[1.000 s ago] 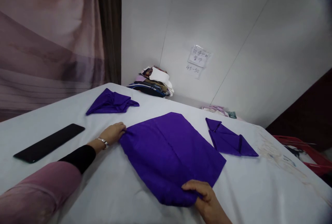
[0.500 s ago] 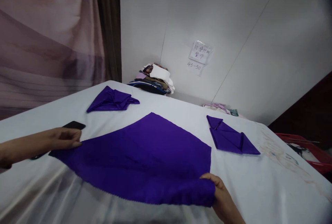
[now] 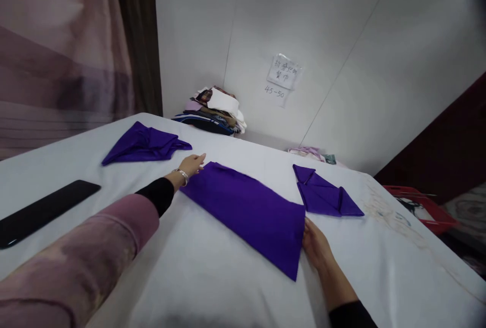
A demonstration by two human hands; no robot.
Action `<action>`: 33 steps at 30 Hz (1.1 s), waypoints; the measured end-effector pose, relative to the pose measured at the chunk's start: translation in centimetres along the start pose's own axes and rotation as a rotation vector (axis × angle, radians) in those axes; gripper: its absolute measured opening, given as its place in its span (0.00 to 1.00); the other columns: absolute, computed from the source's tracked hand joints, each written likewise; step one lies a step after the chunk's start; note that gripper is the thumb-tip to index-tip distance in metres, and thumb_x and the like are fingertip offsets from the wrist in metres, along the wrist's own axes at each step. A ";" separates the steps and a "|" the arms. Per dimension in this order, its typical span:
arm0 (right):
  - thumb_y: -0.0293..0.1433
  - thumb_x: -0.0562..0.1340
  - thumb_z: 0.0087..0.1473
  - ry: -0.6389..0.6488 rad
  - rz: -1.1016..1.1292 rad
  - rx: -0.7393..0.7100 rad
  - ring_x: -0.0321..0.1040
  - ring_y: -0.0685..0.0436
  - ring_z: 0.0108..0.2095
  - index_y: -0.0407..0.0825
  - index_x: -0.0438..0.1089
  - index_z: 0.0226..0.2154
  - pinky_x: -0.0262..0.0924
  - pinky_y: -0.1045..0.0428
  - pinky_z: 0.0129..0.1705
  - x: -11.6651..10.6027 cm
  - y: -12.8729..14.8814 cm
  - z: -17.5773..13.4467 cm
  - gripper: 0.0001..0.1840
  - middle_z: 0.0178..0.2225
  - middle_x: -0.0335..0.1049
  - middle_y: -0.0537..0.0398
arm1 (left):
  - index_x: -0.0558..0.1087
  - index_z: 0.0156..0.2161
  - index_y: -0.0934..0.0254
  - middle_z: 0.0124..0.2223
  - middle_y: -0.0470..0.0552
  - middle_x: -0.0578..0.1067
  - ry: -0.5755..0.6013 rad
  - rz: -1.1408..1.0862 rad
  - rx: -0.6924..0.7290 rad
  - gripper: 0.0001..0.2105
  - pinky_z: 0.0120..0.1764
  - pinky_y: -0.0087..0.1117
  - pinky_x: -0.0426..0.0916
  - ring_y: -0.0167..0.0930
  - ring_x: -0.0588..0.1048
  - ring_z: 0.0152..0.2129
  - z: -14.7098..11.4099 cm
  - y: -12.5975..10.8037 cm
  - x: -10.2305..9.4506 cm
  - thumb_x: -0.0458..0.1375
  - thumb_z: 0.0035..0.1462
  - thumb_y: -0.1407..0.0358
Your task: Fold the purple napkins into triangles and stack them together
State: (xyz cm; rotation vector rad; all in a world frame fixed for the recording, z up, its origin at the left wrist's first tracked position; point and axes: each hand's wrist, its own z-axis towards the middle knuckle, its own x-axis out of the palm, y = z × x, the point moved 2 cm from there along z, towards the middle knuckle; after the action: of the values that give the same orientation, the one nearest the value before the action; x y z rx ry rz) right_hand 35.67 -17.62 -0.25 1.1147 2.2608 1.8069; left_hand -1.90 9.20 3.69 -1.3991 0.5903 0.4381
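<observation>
A purple cloth napkin (image 3: 246,206) lies folded over into a long band, slanting down to the right on the white-covered table. At its far left corner is my left hand (image 3: 193,164), thumb and fingers closed on the cloth's edge. My right hand (image 3: 316,243) grips the right edge near the top corner, its fingertips partly hidden at the cloth. To the left lies a folded purple napkin (image 3: 146,144). Another folded purple napkin (image 3: 325,194) rests just beyond my right hand.
A black phone-like slab (image 3: 49,211) lies at the table's left. A pile of folded clothes (image 3: 214,110) stands by the wall, with more cloth (image 3: 309,153) at the far edge. A red basket (image 3: 425,206) is beyond the right edge. A paper sign (image 3: 284,72) hangs on the wall.
The napkin's near edge has been brought up and over to the far side, making a narrower band. My left hand moved away from me and right; my right hand moved slightly up.
</observation>
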 end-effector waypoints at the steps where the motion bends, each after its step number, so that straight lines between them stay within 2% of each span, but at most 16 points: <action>1: 0.35 0.69 0.38 -0.023 -0.009 -0.012 0.72 0.46 0.29 0.49 0.67 0.44 0.66 0.54 0.30 -0.5 -0.3 -0.1 0.28 0.32 0.76 0.56 | 0.68 0.46 0.67 0.45 0.54 0.72 -0.011 0.051 -0.019 0.16 0.43 0.41 0.68 0.34 0.72 0.40 0.3 0.1 0.7 0.51 0.59 0.57; 4: 0.33 0.70 0.38 -0.082 -0.037 -0.003 0.73 0.46 0.30 0.53 0.55 0.56 0.66 0.53 0.30 -1.5 -1.0 -0.6 0.42 0.35 0.75 0.57 | 0.71 0.42 0.67 0.44 0.58 0.74 -0.030 0.228 -0.050 0.17 0.46 0.39 0.65 0.38 0.72 0.42 0.3 1.0 1.4 0.50 0.56 0.57; 8: 0.35 0.70 0.39 -0.064 -0.117 -0.005 0.73 0.44 0.34 0.52 0.49 0.60 0.66 0.52 0.34 -1.5 -1.4 -1.4 0.49 0.36 0.75 0.54 | 0.71 0.43 0.68 0.44 0.59 0.74 -0.002 0.393 -0.019 0.19 0.44 0.36 0.66 0.40 0.73 0.42 -1.2 2.3 0.9 0.51 0.52 0.56; 15: 0.38 0.71 0.36 -0.042 -0.211 -0.034 0.72 0.39 0.38 0.53 0.47 0.61 0.65 0.49 0.35 -0.5 -1.2 -1.6 0.53 0.40 0.74 0.51 | 0.71 0.44 0.65 0.44 0.56 0.74 -0.012 0.538 0.036 0.18 0.43 0.34 0.65 0.37 0.72 0.43 -3.0 2.4 0.3 0.49 0.53 0.56; 21: 0.37 0.71 0.37 -0.001 -0.236 -0.056 0.71 0.39 0.41 0.55 0.46 0.62 0.64 0.48 0.40 -1.2 -1.4 -1.0 0.52 0.42 0.74 0.52 | 0.73 0.35 0.62 0.39 0.54 0.75 0.008 0.580 0.004 0.13 0.38 0.33 0.65 0.36 0.73 0.38 -3.8 2.9 0.0 0.52 0.52 0.57; 27: 0.38 0.71 0.36 0.017 -0.273 -0.085 0.72 0.39 0.38 0.52 0.47 0.62 0.64 0.49 0.38 -1.1 -1.5 -0.7 0.53 0.37 0.75 0.52 | 0.69 0.31 0.61 0.36 0.50 0.75 0.003 0.538 -0.019 0.08 0.35 0.29 0.64 0.32 0.73 0.36 -4.2 3.0 -0.3 0.53 0.52 0.60; 33: 0.36 0.70 0.35 0.008 -0.358 -0.100 0.70 0.44 0.26 0.50 0.51 0.61 0.64 0.52 0.30 -0.1 -0.9 0.2 0.51 0.27 0.74 0.58 | 0.68 0.33 0.62 0.33 0.50 0.76 -0.013 0.520 -0.095 0.08 0.29 0.29 0.62 0.32 0.74 0.31 -5.1 4.0 -1.3 0.51 0.53 0.59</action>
State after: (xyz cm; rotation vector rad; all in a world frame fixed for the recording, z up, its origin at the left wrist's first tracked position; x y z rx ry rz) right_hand 35.41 -17.60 -1.14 0.6358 2.1725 1.7541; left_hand -5.99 4.71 1.00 -1.3226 0.9357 0.8980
